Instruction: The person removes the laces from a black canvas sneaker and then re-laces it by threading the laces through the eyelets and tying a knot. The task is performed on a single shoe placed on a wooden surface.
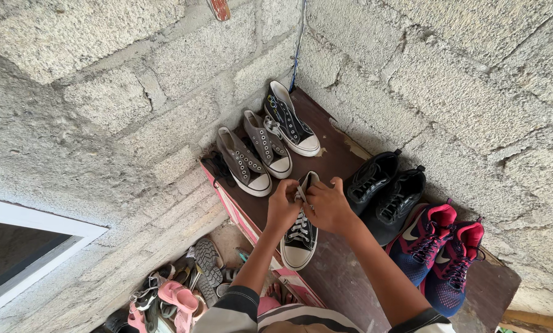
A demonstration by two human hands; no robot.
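Observation:
A black high-top sneaker (pixel 300 237) with white laces and a white toe cap stands on a dark wooden shelf top (pixel 344 271). My left hand (pixel 284 205) and my right hand (pixel 327 205) meet over its ankle opening, fingers pinched on the white laces at the tongue. Both forearms reach up from the bottom of the view, with striped sleeves at the elbows.
Behind the hands stand two grey high-tops (pixel 256 155) and another black high-top (pixel 288 120). A black pair (pixel 384 194) and a navy-and-pink pair (pixel 440 250) sit to the right. Bare block walls (pixel 449 86) meet at the corner. Sandals and shoes (pixel 177 293) lie on the floor below.

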